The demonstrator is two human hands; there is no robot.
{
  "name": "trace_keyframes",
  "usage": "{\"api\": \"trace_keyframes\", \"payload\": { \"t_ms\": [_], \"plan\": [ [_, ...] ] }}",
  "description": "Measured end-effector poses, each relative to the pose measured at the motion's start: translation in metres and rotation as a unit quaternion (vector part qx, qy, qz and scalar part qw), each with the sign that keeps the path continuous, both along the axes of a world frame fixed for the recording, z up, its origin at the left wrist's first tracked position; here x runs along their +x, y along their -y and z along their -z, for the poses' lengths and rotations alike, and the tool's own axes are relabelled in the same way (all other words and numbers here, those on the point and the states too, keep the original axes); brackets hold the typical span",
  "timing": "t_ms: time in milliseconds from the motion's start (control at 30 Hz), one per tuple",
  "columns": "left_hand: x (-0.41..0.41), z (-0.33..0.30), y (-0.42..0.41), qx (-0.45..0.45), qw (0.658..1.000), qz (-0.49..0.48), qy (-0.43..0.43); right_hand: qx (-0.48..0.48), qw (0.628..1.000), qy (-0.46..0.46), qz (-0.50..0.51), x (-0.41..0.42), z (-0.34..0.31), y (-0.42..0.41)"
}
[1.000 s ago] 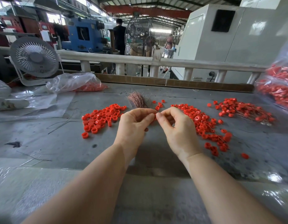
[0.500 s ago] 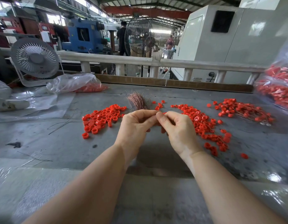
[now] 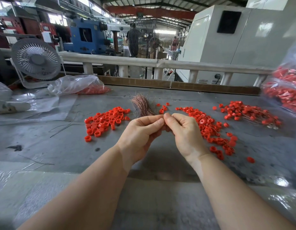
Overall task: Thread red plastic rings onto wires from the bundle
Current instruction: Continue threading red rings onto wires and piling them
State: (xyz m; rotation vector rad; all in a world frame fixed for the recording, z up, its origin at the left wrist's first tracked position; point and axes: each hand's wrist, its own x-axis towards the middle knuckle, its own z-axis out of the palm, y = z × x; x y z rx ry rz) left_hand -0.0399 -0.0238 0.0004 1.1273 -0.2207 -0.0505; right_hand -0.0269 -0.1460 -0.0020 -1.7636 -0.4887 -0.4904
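My left hand (image 3: 140,131) and my right hand (image 3: 183,131) meet fingertip to fingertip above the grey table, both curled in a pinch. Whatever sits between the fingertips is hidden; a sliver of red shows at the thumbs. Just beyond the hands lies the copper wire bundle (image 3: 143,105). A heap of loose red rings (image 3: 105,120) lies to the left, another heap of red rings (image 3: 208,125) to the right. Further right is a pile of rings on thin wires (image 3: 250,113).
A clear bag of red rings (image 3: 80,87) and a white desk fan (image 3: 36,58) stand at the back left. More bagged red rings (image 3: 286,92) hang at the right edge. Loose wires (image 3: 64,127) lie on the table (image 3: 69,146). A white rail (image 3: 144,61) borders the back.
Both hands have stayed together at the same spot; the fingers have shifted slightly, with the right thumb and forefinger now pressed closer against the left fingertips.
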Motion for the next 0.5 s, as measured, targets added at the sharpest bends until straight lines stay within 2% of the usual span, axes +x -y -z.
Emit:
{"api": "trace_keyframes", "payload": {
  "t_ms": [500],
  "plan": [
    [-0.0009, -0.0013, -0.0035, 0.012, 1.0, 0.005, -0.009, 0.032, 0.999, -0.032, -0.024, -0.0007, 0.0027, 0.0001]
  ]
}}
